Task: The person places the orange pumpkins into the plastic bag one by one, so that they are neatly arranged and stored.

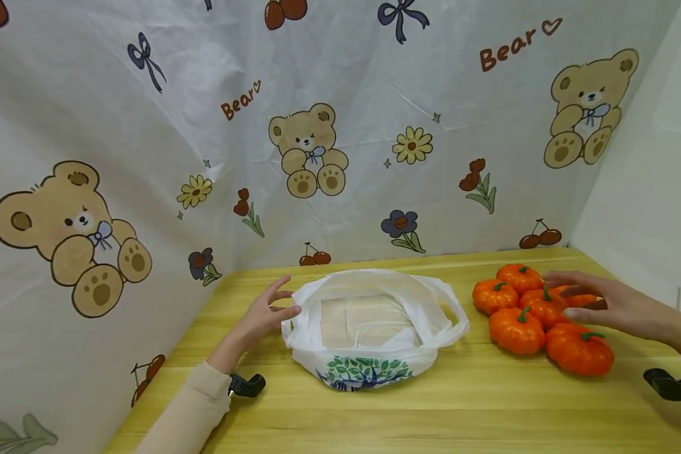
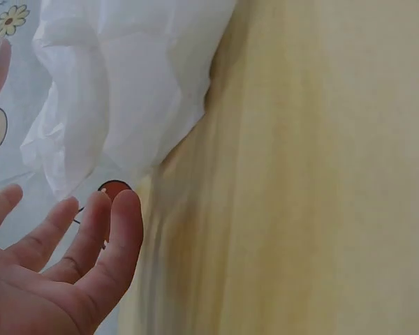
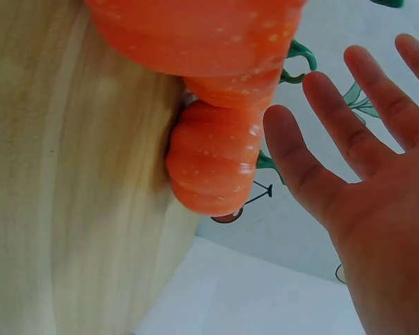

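A white plastic bag with a green and blue tree print sits mid-table, its mouth spread upward around a pale beige block-like content. My left hand is at the bag's left edge, fingers loosely spread with nothing in them; the left wrist view shows the bag just beyond the fingertips. To the right, several small orange pumpkins with green stems sit clustered. Over their right side hovers my right hand, fingers spread and holding nothing. In the right wrist view a pumpkin shows beside the fingertips.
The wooden table runs under everything. A cloth printed with bears and flowers hangs behind and at the left, and a white wall closes the right side. Each wrist wears a black strap device.
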`<state>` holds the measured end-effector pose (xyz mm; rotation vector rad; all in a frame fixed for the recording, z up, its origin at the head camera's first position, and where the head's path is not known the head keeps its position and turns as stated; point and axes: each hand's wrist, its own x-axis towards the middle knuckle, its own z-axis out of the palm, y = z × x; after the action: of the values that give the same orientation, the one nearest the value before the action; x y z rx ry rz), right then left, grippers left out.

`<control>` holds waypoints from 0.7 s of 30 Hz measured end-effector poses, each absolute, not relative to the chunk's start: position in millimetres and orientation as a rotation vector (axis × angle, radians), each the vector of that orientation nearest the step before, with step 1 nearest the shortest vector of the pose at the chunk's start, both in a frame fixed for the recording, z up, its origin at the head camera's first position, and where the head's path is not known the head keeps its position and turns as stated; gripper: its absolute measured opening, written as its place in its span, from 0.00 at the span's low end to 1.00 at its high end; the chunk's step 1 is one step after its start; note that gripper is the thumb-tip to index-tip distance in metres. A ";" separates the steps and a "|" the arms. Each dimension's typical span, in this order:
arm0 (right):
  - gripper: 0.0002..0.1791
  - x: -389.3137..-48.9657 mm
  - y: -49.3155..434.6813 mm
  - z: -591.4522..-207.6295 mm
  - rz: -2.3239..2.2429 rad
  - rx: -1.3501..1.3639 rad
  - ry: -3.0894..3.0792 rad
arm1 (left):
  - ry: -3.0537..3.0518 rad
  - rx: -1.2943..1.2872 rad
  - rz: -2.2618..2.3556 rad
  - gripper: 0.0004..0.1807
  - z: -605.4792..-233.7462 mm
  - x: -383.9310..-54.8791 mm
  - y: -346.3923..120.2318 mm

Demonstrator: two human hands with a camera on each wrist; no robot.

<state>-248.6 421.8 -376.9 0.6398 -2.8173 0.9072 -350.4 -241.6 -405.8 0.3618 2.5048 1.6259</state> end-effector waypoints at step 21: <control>0.26 -236.4 430.3 -398.9 0.829 0.590 -2.755 | 2.382 0.300 1.743 0.47 -421.8 -344.1 -235.0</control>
<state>-236.4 430.3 -398.9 0.5905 -2.7545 0.8295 -344.1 -235.0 -421.8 0.3002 2.3822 1.7431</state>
